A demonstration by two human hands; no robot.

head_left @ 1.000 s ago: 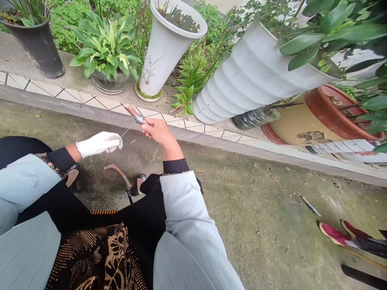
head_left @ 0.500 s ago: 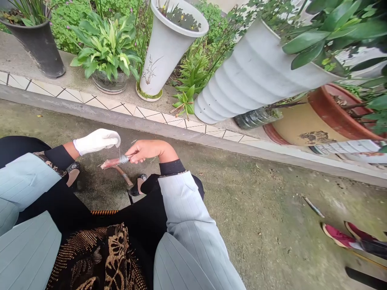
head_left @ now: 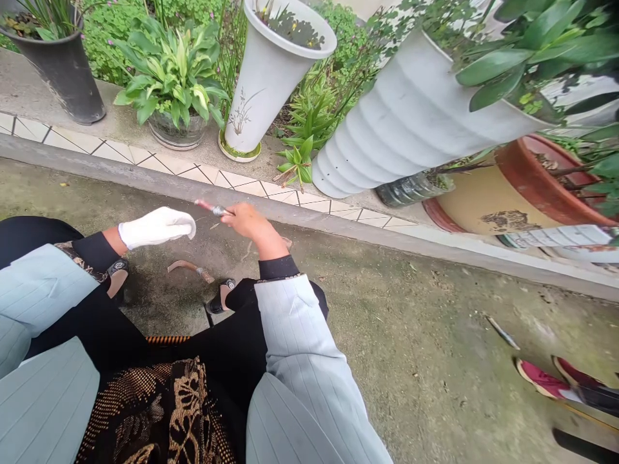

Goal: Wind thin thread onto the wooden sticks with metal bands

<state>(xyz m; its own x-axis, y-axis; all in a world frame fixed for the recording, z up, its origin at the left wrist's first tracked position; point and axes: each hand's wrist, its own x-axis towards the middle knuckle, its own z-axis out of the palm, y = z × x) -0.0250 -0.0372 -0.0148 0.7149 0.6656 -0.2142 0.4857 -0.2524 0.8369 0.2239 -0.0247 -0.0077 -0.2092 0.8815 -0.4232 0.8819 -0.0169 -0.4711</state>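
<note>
My left hand (head_left: 157,228) wears a white glove and is closed, its fingers pressed together in a pinch. Half a second ago a thin wire ran from it to the stick; now the strand is too fine to see. Bare and closed, my right hand (head_left: 249,222) grips a reddish stick (head_left: 207,205) with silvery wire wound around it. The stick's free end points left, above and beyond the glove. On the ground below lies a curved brown piece (head_left: 186,265), with something pale wrapped near its right end.
A tiled ledge (head_left: 193,173) runs across the front, bearing a black pot (head_left: 62,77), a tall white pot (head_left: 268,71) and a ribbed white planter (head_left: 387,122). Another person's red shoes (head_left: 539,377) are at the right, near a thin stick (head_left: 503,332) on the concrete.
My right hand has moved up and to the right with the stick, away from the glove. The gloved left hand has barely shifted. The brown piece on the ground is now more exposed.
</note>
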